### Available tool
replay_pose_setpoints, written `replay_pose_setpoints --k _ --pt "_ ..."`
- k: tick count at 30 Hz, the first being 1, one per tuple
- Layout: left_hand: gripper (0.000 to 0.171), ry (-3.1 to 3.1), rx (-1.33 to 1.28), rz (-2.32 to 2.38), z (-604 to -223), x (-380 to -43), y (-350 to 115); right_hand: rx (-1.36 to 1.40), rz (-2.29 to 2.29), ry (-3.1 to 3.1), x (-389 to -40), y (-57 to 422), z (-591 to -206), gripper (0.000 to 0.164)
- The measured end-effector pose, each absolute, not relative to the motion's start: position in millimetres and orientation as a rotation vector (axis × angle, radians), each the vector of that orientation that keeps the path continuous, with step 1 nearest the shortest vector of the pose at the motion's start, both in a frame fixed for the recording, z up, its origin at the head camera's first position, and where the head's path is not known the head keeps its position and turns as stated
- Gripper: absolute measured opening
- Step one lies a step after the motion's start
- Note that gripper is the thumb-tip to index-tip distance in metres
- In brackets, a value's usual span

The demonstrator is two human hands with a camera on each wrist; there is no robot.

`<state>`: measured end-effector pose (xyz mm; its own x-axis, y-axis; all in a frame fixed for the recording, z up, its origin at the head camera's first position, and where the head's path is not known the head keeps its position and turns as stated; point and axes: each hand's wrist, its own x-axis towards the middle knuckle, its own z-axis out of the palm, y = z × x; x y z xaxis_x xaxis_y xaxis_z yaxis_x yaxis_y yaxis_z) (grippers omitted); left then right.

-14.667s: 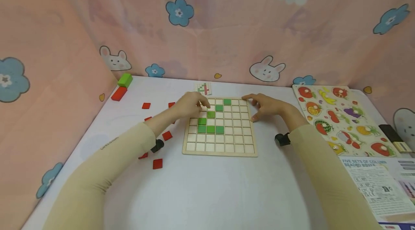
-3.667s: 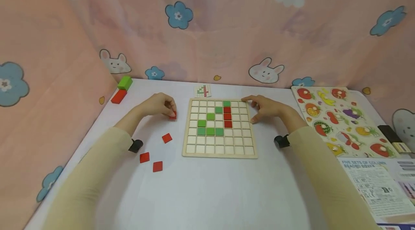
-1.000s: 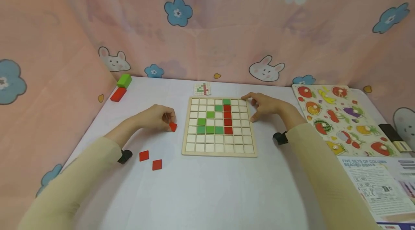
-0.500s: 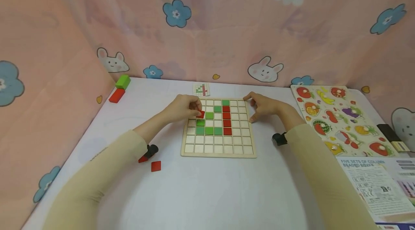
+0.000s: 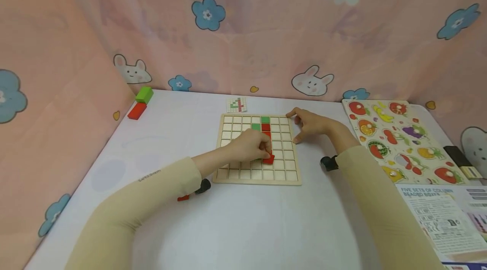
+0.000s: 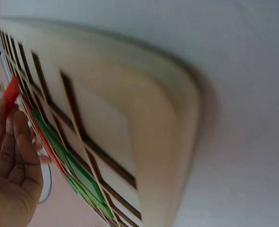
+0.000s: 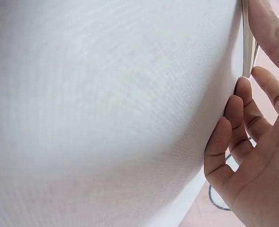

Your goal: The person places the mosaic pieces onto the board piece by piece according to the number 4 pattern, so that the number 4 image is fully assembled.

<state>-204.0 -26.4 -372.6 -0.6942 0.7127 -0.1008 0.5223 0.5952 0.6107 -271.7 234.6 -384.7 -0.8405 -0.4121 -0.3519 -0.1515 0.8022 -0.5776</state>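
My left hand (image 5: 249, 145) pinches a small red square tile (image 5: 268, 159) between thumb and fingertips, over the wooden grid board (image 5: 298, 173). The tile is at the lower end of a column of red tiles (image 5: 266, 127); my fingers hide part of that column. In the left wrist view the tile (image 6: 10, 94) looks tilted, close above the grid. Green tiles (image 5: 265, 120) sit in other cells, partly hidden under my hand. My right hand (image 5: 313, 124) rests at the board's far right corner, index finger at the corner and thumb against the right edge.
A small pattern card (image 5: 236, 105) lies behind the board. One loose red tile (image 5: 183, 197) shows beside my left wrist. A green block (image 5: 144, 94) and a red block (image 5: 137, 110) stand at the back left. A fruit puzzle board (image 5: 403, 139) and a printed box (image 5: 437, 219) lie on the right.
My left hand has carried the red tile from the table left of the board rightward, over the grid to the red column's lower end. The right hand has stayed at the corner.
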Motion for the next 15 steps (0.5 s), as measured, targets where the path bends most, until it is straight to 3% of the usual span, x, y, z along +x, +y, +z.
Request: replay_pose_setpoints --k 9,15 --pt "0.019 2.546 0.973 0.674 -374.0 -193.0 -26.2 -0.421 -0.747 2.522 -270.2 232.8 -382.0 0.088" --pt "0.010 2.528 1.026 0.633 -376.1 -194.7 -28.9 -0.413 -0.760 2.518 -270.3 234.1 -383.7 0.089"
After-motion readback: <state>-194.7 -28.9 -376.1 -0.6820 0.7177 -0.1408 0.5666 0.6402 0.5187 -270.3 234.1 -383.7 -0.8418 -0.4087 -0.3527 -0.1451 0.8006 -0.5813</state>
